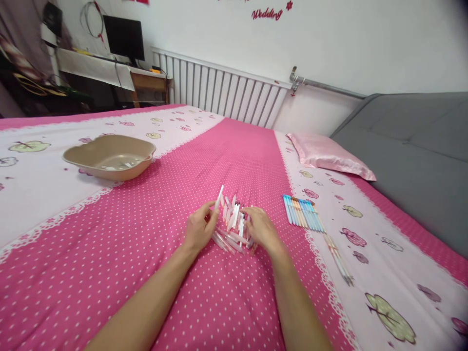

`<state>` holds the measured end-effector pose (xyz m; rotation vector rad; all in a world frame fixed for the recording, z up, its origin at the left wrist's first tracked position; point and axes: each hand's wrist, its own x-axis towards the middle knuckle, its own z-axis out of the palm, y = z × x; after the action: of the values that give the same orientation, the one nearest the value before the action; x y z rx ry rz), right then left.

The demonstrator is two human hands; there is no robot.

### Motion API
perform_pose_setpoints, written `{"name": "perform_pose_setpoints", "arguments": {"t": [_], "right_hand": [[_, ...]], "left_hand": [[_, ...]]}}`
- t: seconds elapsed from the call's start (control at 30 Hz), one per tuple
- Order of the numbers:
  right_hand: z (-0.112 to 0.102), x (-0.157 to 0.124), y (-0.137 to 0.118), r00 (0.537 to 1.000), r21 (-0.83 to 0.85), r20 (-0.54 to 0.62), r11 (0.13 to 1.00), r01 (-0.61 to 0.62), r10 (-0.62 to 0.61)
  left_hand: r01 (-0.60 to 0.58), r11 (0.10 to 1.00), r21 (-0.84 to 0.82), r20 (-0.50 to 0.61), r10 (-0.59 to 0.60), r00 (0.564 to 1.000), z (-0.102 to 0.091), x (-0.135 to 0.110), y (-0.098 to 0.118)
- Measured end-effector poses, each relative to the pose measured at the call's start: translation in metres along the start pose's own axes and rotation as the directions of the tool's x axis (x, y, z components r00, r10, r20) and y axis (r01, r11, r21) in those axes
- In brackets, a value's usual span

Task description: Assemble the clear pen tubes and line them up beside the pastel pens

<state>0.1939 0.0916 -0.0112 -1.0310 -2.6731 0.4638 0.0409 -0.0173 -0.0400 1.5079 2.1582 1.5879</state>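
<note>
My left hand [200, 226] is closed around a slim white pen [219, 196], which points up and away from me. Just to its right, a loose pile of pens [231, 236] with white, pink and clear barrels lies on the bedspread. At the pile's right edge is my right hand [261, 226], its fingers bent down among the pens; what lies between its fingertips is hidden. Farther right, a neat row of pens [302, 213] in light blue and pale orange rests side by side, with a few whitish pens [338, 258] lined up below it.
A beige plastic basin [109, 170] stands at the left on the pink dotted bedspread [234, 146], with small pale items inside. A pink pillow [329, 157] lies at the right by the grey headboard [409, 136]. Behind are a white radiator [223, 90] and a desk with a monitor [124, 39].
</note>
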Motion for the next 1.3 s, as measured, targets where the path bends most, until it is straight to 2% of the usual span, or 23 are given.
{"name": "perform_pose_setpoints", "arguments": {"t": [0.23, 0.43, 0.53, 0.67, 1.03, 1.2, 1.3], "right_hand": [[0.013, 0.001, -0.005, 0.995, 0.010, 0.086, 0.998, 0.054, -0.055], [0.015, 0.001, -0.007, 0.997, 0.019, 0.076, 1.000, 0.001, -0.003], [0.013, 0.001, -0.007, 0.997, 0.037, 0.079, 0.999, 0.019, -0.022], [0.010, 0.001, -0.006, 0.998, 0.035, 0.042, 0.999, 0.035, -0.036], [0.002, -0.002, -0.018, 0.999, 0.088, 0.001, 0.995, -0.035, 0.035], [0.002, -0.003, -0.018, 0.998, 0.081, 0.052, 0.996, -0.044, 0.040], [0.003, -0.003, -0.018, 0.994, 0.070, 0.107, 0.997, 0.013, -0.020]], "left_hand": [[0.009, 1.000, -0.016, 0.009, -0.009, 1.000, -0.001, 0.000, 0.001], [-0.002, 1.000, -0.009, -0.002, 0.002, 1.000, 0.000, 0.000, -0.002], [-0.001, 1.000, -0.022, 0.000, 0.001, 1.000, 0.000, 0.000, -0.002], [0.023, 0.999, -0.038, 0.008, -0.022, 1.000, -0.001, 0.000, 0.000], [0.062, 0.997, -0.039, -0.008, -0.062, 0.998, -0.004, 0.000, 0.004], [0.070, 0.997, -0.021, -0.010, -0.071, 0.997, -0.003, 0.001, 0.003], [0.073, 0.997, -0.017, -0.005, -0.073, 0.997, -0.003, 0.001, 0.003]]}}
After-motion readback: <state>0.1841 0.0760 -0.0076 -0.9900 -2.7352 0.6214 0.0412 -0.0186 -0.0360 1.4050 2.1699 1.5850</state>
